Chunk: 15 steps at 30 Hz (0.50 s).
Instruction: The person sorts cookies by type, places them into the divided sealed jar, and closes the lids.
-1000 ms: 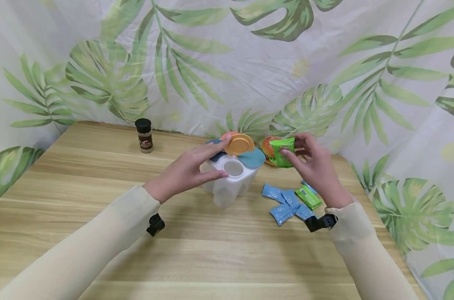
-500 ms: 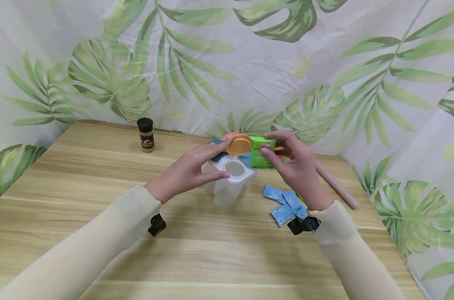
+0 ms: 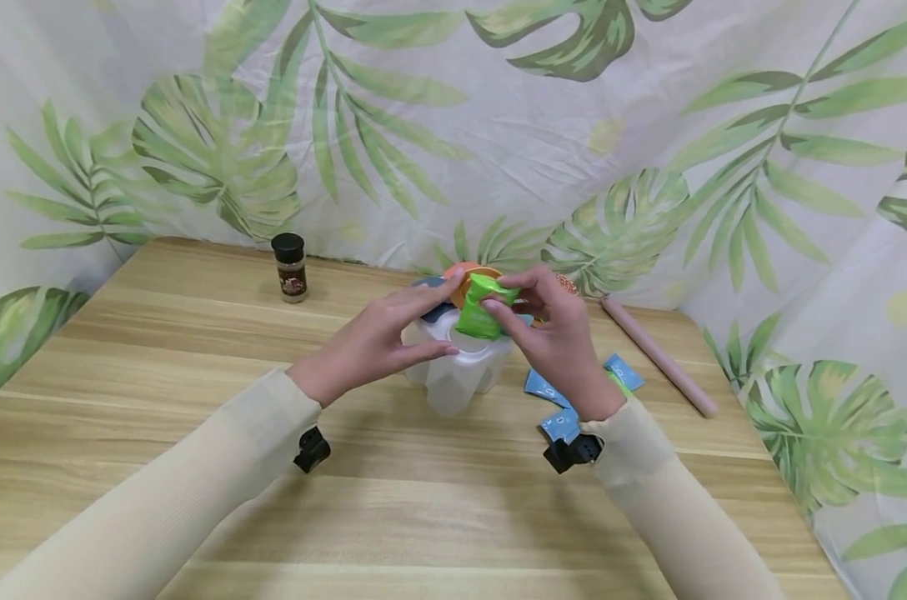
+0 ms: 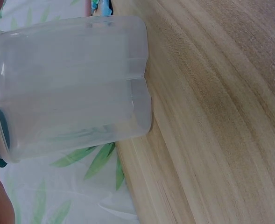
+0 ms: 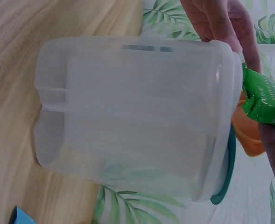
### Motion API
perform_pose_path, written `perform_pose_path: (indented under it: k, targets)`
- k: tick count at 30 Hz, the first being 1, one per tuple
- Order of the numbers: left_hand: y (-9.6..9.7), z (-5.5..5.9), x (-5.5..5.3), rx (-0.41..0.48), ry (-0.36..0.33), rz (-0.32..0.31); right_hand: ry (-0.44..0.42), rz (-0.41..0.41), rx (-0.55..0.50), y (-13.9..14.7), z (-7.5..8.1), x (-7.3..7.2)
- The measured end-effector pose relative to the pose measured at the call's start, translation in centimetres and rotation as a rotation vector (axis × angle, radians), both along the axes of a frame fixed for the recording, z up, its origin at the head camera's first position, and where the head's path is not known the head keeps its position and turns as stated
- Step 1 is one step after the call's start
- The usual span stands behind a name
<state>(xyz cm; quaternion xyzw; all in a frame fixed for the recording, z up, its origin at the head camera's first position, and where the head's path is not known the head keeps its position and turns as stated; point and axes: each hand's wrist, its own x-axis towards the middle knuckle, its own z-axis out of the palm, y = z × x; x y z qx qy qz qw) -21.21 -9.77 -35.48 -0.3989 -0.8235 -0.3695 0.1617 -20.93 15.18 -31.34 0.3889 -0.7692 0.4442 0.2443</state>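
Note:
A translucent storage canister (image 3: 453, 390) stands upright on the table with coloured flip lids on top. Its orange lid (image 5: 249, 133) is raised, and the round opening beneath shows in the head view. My left hand (image 3: 382, 335) reaches over the canister from the left, fingers nearly straight against the orange lid, thumb at the white rim. Between thumb and fingers, my right hand (image 3: 554, 329) pinches a small green packet (image 3: 482, 308), tilted just above the opening and covering part of it. Dark blue (image 3: 433, 302) and teal (image 5: 225, 168) lids sit beside the orange one.
Several blue packets (image 3: 558, 423) and a green one (image 3: 619, 384) lie right of the canister, partly hidden by my right arm. Behind that hand a toy burger (image 3: 566, 284) peeks out. A pink rod (image 3: 659, 357) lies far right; a black-capped spice jar (image 3: 291, 271) stands back left.
My right hand has carried the green packet leftward from beside the burger to over the canister's opening. The left hand stays at the raised orange lid.

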Motion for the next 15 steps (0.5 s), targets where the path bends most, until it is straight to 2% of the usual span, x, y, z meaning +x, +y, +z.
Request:
perform_pose_path:
  k: [15]
  targets:
    - [0.09, 0.06, -0.08, 0.006, -0.003, 0.0, -0.061, 0.042, 0.068, -0.39, -0.68, 0.13]
